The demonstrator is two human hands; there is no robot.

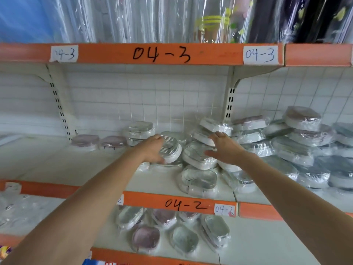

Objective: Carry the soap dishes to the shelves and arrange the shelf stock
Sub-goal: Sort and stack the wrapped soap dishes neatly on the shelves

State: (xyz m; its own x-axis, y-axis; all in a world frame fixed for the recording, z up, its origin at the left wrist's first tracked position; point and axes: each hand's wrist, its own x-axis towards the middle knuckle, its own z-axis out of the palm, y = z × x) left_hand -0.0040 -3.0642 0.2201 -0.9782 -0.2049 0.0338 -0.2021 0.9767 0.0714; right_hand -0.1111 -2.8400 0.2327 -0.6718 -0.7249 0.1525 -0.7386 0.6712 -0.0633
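Both my arms reach into the shelf (pixel 76 169) labelled 04-2. My left hand (pixel 152 149) grips a plastic-wrapped white soap dish (pixel 172 150), which is tilted on its edge. My right hand (pixel 225 148) is spread with straight fingers over a loose heap of wrapped white soap dishes (pixel 198 157); whether it touches them is unclear. One more wrapped dish (pixel 198 180) lies near the shelf's front edge. Two pinkish dishes (pixel 86 141) and a small stack (pixel 139 131) sit at the back left.
A large jumbled pile of wrapped grey and white dishes (pixel 298 146) fills the shelf's right part. The lower shelf (pixel 257 243) holds several more dishes (pixel 172 232). Above, the orange 04-3 shelf edge (pixel 162 54) overhangs, with rolls of clear film (pixel 133 18) on top.
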